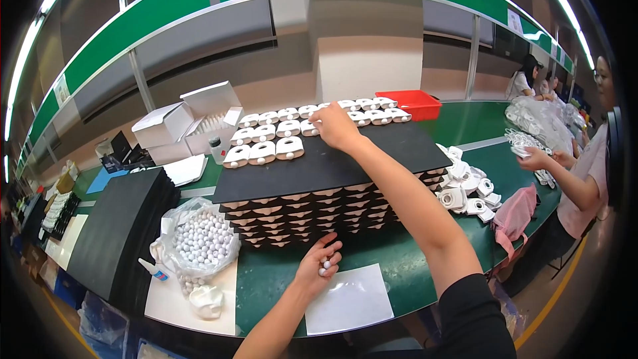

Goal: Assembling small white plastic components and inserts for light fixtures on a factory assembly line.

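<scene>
My left hand (319,267) is low in front of the stack, palm up, its fingers curled round a few small white balls (325,266). Over the top board, my right hand (337,127) reaches to the rows of white plastic parts (262,153), each with a round opening. Its fingers are pinched together at one part in the middle rows; what they hold there is hidden. The parts stand on a black board (319,169), the top layer of a stack with more boards and white parts between them. Several parts show a small white ball at the front edge.
Left of the stack are a clear bag of white balls (203,236), a glue bottle (153,268) and piled black boards (123,226). Loose white parts (465,189) lie to the right. A red bin (412,103) stands behind. At far right a co-worker (578,173) holds white pieces.
</scene>
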The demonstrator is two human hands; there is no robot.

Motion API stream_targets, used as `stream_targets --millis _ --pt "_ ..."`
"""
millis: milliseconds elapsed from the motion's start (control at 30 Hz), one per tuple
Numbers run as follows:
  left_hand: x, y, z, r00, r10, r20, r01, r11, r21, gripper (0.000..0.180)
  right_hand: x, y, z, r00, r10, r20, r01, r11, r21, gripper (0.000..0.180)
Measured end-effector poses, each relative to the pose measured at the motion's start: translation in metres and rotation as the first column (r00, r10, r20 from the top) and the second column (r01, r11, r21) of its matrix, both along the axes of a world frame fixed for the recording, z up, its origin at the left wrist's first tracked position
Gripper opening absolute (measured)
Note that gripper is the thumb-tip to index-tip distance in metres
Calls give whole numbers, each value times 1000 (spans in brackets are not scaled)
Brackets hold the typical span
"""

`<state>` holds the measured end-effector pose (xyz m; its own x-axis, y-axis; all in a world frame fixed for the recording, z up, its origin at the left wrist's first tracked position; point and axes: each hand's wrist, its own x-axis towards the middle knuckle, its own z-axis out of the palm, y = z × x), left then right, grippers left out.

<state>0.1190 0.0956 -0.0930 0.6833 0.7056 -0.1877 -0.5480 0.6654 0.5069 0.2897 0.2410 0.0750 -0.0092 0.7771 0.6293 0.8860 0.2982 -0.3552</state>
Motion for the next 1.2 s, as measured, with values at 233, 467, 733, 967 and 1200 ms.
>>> stream_targets --millis 233,467,733,967,1200 --pt "3 -2 1 1000 -9 15 9 999 37 23 6 12 -8 907 -18 421 59 994 -86 22" --pt "4 -6 1 996 58 -63 -57 998 15 21 -7 -58 -3 958 135 254 -214 924 317 28" --pt "-2 5 -12 995 80 -63 -75 994 83 32 20 -193 -104 772 409 486 -617 665 421 24" --pt "3 4 -5 999 50 -8 -49 996 71 34 70 -208 -160 952 305 -19 -286 912 294 30" --pt "-5 3 0 1000 9 -18 -8 995 95 21 60 -205 -157 909 324 -262 -220 907 359 24"
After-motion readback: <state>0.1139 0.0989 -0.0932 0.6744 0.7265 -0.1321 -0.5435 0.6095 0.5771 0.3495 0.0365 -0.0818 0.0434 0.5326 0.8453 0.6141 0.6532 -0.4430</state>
